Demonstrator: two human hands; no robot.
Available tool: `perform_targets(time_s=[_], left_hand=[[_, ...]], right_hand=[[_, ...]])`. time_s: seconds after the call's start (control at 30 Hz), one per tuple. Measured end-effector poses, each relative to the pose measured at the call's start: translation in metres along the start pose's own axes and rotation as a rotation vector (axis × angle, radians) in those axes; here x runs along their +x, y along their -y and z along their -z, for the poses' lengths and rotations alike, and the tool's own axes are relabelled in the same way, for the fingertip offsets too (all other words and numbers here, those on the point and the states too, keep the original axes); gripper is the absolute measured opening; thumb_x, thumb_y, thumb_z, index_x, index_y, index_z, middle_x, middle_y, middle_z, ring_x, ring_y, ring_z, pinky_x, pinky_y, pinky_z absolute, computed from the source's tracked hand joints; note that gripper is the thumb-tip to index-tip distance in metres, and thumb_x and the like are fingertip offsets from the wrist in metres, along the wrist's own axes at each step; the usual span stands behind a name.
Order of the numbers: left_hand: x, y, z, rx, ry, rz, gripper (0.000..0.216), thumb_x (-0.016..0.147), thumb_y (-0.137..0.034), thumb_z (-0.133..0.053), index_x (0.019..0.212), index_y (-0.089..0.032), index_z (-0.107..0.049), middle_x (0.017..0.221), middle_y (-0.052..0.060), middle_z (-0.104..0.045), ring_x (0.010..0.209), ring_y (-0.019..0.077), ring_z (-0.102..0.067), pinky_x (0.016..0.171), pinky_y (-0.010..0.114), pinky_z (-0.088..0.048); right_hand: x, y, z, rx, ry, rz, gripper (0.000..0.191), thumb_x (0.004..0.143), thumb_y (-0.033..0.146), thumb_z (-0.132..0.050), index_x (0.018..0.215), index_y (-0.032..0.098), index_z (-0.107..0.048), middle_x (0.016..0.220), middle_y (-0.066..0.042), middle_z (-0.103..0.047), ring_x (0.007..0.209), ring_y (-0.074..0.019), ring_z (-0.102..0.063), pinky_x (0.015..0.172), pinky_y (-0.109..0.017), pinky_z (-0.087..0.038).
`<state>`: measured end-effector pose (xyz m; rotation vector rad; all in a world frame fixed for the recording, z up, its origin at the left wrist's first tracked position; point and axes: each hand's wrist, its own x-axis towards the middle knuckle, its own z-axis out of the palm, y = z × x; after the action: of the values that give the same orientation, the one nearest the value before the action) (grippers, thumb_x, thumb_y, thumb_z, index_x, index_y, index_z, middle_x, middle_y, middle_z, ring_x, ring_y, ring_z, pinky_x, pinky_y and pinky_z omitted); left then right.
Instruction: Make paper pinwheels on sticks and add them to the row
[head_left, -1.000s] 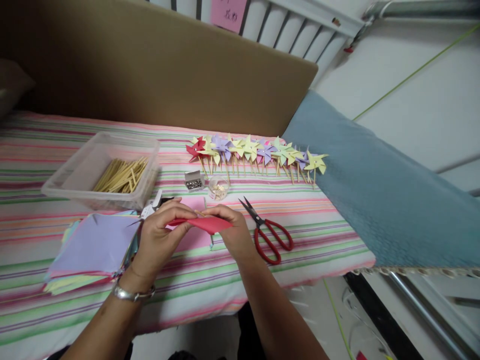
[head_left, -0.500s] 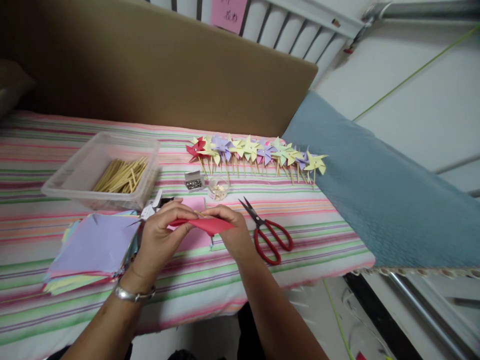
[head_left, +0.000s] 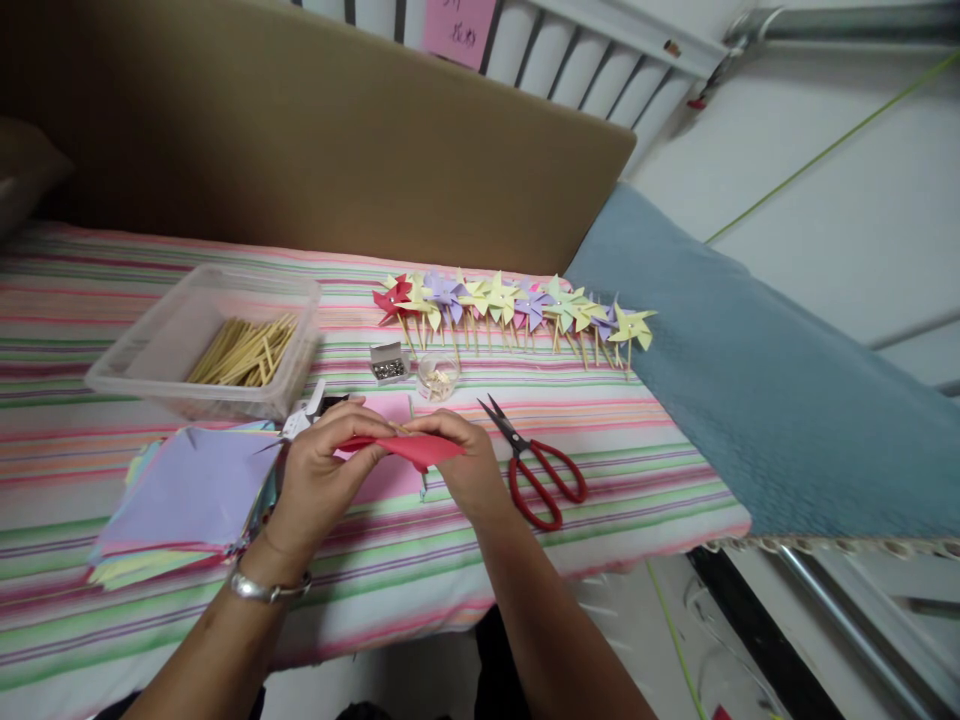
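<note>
Both my hands hold a folded red paper (head_left: 420,449) just above the striped cloth. My left hand (head_left: 322,478) pinches its left end with thumb and fingers closed. My right hand (head_left: 466,465) is closed on its right part, fingers curled over the fold. A pink paper sheet (head_left: 386,475) lies flat under them. Red-handled scissors (head_left: 534,466) lie just right of my right hand. A stack of coloured paper squares (head_left: 187,492), purple on top, lies left of my left hand.
A clear plastic tub (head_left: 206,340) of wooden sticks stands at the back left. A small box of pins (head_left: 388,362) and a little round cup (head_left: 436,377) sit behind my hands. A row of several finished paper pinwheels (head_left: 517,305) lies further back. A blue cushion (head_left: 750,400) borders the right.
</note>
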<state>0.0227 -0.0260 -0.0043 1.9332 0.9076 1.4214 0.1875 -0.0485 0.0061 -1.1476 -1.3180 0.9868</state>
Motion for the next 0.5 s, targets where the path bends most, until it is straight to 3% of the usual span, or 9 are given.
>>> perform_targets(time_s=[0.17,0.5], left_hand=[[-0.0007,-0.0015,-0.0018,-0.056,-0.042,0.067,0.006,0.077,-0.017,-0.066,0.079,-0.022,-0.069,0.091,0.003,-0.068,0.089,0.0170,-0.063,0.089,0.038,-0.049],[-0.0009,0.0008,-0.0035,-0.206,-0.044,0.112,0.009,0.076,-0.014,-0.067,0.077,-0.023,-0.069,0.082,0.000,-0.069,0.082,0.0160,-0.064,0.100,0.045,-0.042]], right_hand=[[-0.0005,0.0030,-0.0011,-0.041,-0.009,0.050,0.024,0.068,0.008,-0.060,0.077,0.024,-0.076,0.072,-0.001,-0.065,0.072,-0.0154,-0.059,0.069,-0.027,-0.047],[-0.0002,-0.0008,-0.0010,-0.017,0.007,0.059,0.031,0.068,0.005,-0.057,0.079,0.025,-0.077,0.075,-0.001,-0.067,0.072,-0.0148,-0.059,0.069,-0.026,-0.047]])
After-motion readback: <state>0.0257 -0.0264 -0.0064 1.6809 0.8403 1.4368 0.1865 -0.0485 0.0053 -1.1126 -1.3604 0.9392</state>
